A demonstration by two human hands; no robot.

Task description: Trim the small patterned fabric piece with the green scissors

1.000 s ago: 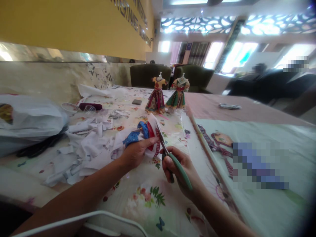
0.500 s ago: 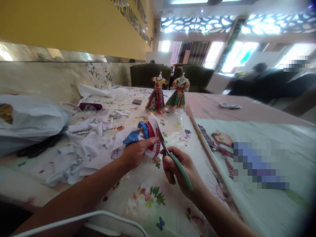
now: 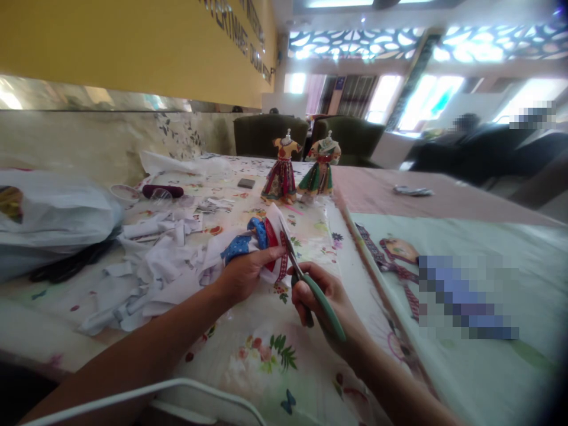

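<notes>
Near the middle of the view, my left hand (image 3: 245, 273) grips a small cloth piece made of blue dotted fabric (image 3: 237, 247), red fabric and white fabric, with a patterned red trim (image 3: 283, 260) along its right side. My left thumb lies on the trim. My right hand (image 3: 316, 290) is closed round the green handles of a pair of scissors (image 3: 323, 302). The scissor blades point up and to the left, against the cloth beside the trim. Part of the cloth is hidden behind my left fingers.
White scraps (image 3: 164, 278) lie left of my hands, with a plastic bag (image 3: 57, 213) beyond them. Two small dressed figures (image 3: 281, 168) stand behind. Patterned ribbon (image 3: 373, 245) lies at right. A white cable or bar (image 3: 168, 384) crosses the bottom front.
The scissors in my right hand have shifted very slightly, and the blades look closer together. My left hand and the cloth have hardly moved.
</notes>
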